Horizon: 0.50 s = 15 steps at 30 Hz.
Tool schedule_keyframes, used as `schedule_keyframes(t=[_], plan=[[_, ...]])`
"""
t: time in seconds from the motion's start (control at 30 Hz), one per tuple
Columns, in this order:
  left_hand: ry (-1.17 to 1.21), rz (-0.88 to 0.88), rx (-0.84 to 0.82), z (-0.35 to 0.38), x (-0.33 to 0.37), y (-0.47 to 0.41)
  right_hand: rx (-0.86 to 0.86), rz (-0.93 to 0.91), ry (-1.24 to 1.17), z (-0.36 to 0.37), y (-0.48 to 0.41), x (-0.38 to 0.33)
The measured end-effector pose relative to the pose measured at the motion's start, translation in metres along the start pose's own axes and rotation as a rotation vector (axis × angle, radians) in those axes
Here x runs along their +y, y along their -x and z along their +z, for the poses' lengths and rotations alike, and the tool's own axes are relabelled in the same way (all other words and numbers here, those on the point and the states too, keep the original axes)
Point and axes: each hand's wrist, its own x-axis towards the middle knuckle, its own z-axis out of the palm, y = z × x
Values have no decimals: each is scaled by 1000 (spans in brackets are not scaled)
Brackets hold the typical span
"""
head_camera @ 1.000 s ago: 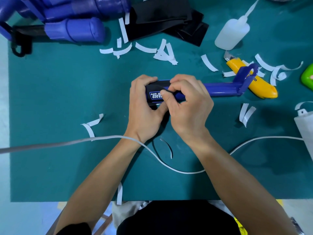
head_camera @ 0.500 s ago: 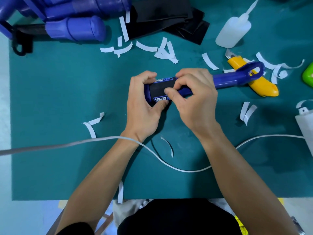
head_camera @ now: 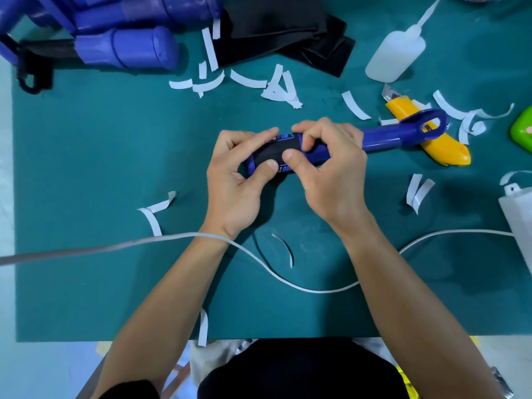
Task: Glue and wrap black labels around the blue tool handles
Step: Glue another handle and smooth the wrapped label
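Green mat (head_camera: 86, 283) covers the table.

Far left, top: pile of blue handles (head_camera: 126, 47), unwrapped, lying on their sides. A white cable (head_camera: 115, 246) runs in from the left edge, crosses the left wrist and loops away to the right.

White strips (head_camera: 152, 217) lie scattered on the mat, most of them along the top.

Centre: left hand (head_camera: 239, 180) grips the butt end of 1 tool (head_camera: 383, 136), fingers curled over the top, thumb pressing on the label (head_camera: 273, 149). The label is black and wrapped round the handle; blue print shows at its upper and lower edges.

Right hand (head_camera: 334, 174) pinches the same handle just beside the left thumb, its thumb on the label's right edge and its fingers curled over the far side. Both hands hold the tool just above the mat, mid-table, shaft pointing right.

Above the hands: heap of spare black labels (head_camera: 282, 27).

Right: glue bottle (head_camera: 397, 56) on its side, nozzle up-right. The tool's loop end overlaps a yellow knife (head_camera: 437, 145); cannot tell whether they touch.

Right edge: green object (head_camera: 522, 131), cut off. White box (head_camera: 518, 214) below it.
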Motion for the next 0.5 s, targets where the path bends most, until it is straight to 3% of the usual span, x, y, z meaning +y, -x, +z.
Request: schedule_keyframes(t=[0.3, 0.5], plan=[[145, -34, 29, 3, 2, 2, -131, 55, 26, -15, -6, -6], [121, -13, 40, 5, -1, 3, -269, 95, -38, -29, -13, -2]])
